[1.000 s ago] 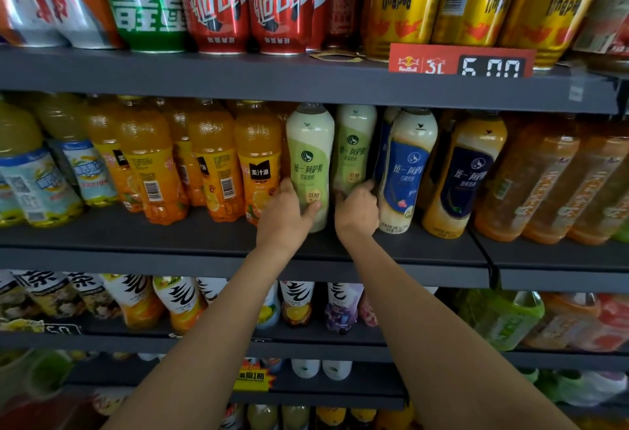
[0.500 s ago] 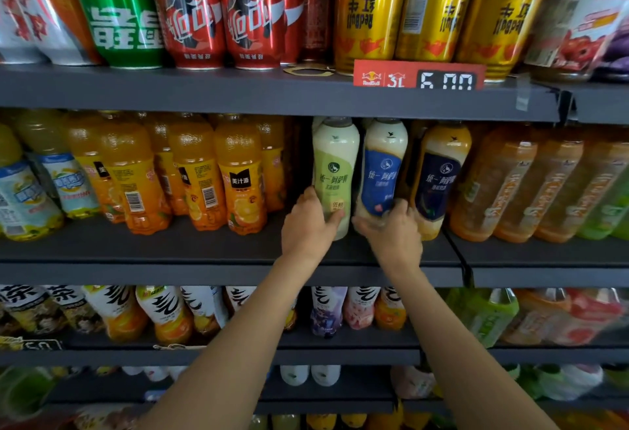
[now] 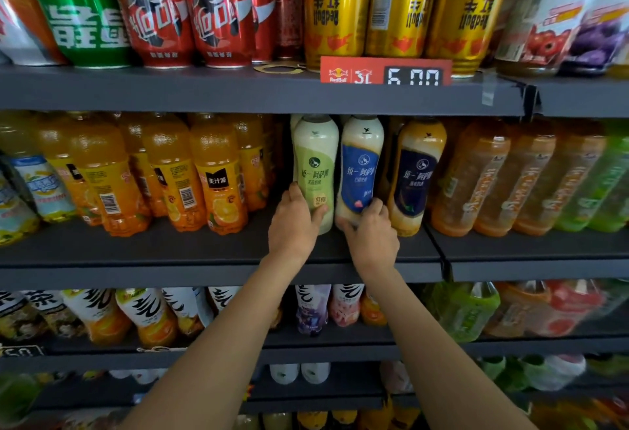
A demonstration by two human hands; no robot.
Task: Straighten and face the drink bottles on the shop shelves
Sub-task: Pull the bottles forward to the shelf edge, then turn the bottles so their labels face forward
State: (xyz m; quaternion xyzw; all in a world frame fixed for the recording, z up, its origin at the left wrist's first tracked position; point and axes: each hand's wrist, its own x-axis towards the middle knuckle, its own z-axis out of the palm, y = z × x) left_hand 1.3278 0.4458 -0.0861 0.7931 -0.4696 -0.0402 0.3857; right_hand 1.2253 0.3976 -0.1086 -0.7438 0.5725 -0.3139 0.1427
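Drink bottles are filling the dark shelves [image 3: 204,252] from edge to edge, and the middle shelf is carrying the ones being handled. A long row of orange juice bottles [image 3: 218,177] is standing to the left there, some showing barcodes instead of their fronts, while amber tea bottles [image 3: 476,184] are leaning in a row on the right. On the shelf above, red cans [image 3: 218,10] and gold cans [image 3: 335,10] are sitting behind a red price tag [image 3: 384,70].

Between the juice and the tea, three milk tea bottles are standing side by side with labels facing out. The left hand [image 3: 294,225] is gripping the base of the green-label bottle [image 3: 315,170], thumb across its front. The right hand [image 3: 371,235] is curling round the bottom of the blue-label bottle [image 3: 360,170], which is tilting slightly and touching its green neighbour. The navy-label bottle [image 3: 417,174] is leaning just beside it, untouched.
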